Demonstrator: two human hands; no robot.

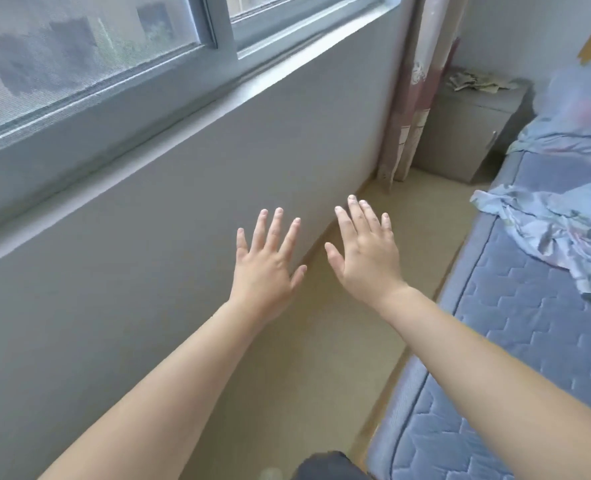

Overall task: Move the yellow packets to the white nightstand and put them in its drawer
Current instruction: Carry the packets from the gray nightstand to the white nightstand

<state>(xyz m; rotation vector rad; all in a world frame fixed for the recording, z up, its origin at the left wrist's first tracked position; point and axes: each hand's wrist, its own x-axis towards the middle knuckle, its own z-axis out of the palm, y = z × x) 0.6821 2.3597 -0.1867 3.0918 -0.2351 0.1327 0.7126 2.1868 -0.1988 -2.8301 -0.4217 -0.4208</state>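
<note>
While packets top the nightstand, left hand and right hand splay.

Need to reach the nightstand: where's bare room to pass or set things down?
Bare floor strip between wall and mattress runs to the nightstand; mattress near you is bare. Crowded: crumpled items on nightstand top, bunched sheet farther up.

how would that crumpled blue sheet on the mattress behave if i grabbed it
Probably floppy: the sheet lies in loose folds on the mattress. Likely light for its size, since the cloth looks thin and bunched. It reaches the mattress edge, so a pull may slide it off.
</note>
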